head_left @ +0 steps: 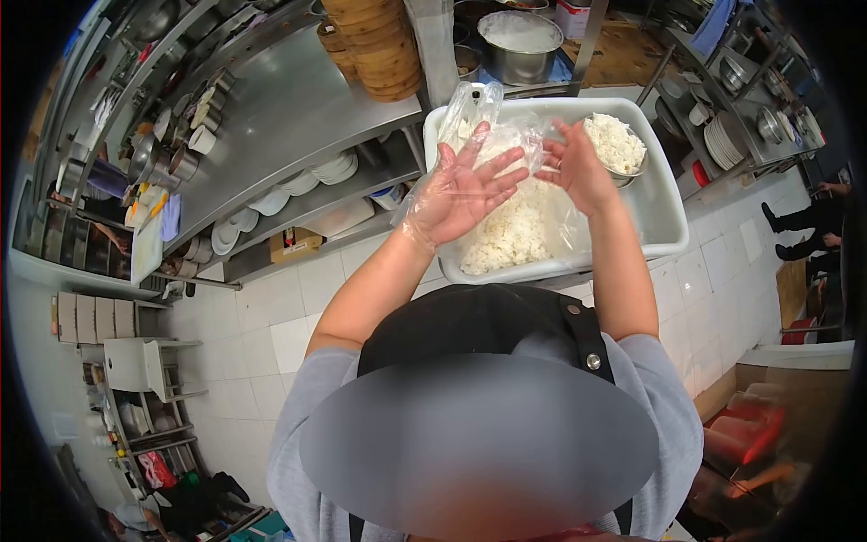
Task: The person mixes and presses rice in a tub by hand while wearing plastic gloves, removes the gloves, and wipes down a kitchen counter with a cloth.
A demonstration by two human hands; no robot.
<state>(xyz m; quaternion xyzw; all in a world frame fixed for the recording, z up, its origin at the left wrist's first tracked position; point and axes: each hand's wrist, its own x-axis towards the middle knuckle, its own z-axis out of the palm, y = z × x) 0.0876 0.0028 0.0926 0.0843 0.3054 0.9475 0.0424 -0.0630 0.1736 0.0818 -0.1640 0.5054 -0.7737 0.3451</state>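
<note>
My left hand (465,185) is palm up with fingers spread, and a thin clear plastic glove covers it down to the wrist. Close on its right, my right hand (582,167) looks bare, its fingers bent against thin clear plastic (521,135). Whether that plastic is a second glove or a bag I cannot tell. Below both hands stands a white plastic tub (666,212). A mound of cooked rice (508,237) lies inside it, partly under clear plastic. At the tub's right side a metal bowl (629,174) is heaped with rice (614,143).
Left of the tub runs a steel counter (298,81) with stacked bamboo steamers (372,45) and plates on its lower shelf. A large metal pot (519,50) stands behind the tub. Another person's legs (799,230) show at the right, near a dish rack (722,144).
</note>
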